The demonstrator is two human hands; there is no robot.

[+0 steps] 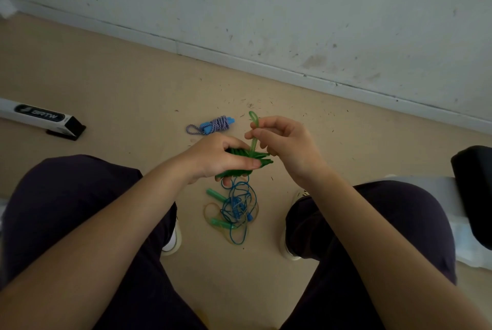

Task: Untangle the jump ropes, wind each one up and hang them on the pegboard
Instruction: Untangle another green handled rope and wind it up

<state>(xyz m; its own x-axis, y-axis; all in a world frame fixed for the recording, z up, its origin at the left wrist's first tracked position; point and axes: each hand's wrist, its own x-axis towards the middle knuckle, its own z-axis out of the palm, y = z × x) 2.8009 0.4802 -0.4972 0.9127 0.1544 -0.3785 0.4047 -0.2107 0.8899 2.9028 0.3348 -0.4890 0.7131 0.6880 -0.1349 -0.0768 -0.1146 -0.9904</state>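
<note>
Centre frame, the left hand (218, 158) grips a wound bundle of the green jump rope (241, 155), fingers curled round it. The right hand (286, 140) pinches that rope's end loop, which stands up above the bundle. Winding looks nearly finished; next, the loop likely needs tucking or wrapping to lock the coil. 1 striped rope (213, 126) lies wound just above; a tangle (235, 210) waits on the floor below. No pegboard shows.
</note>
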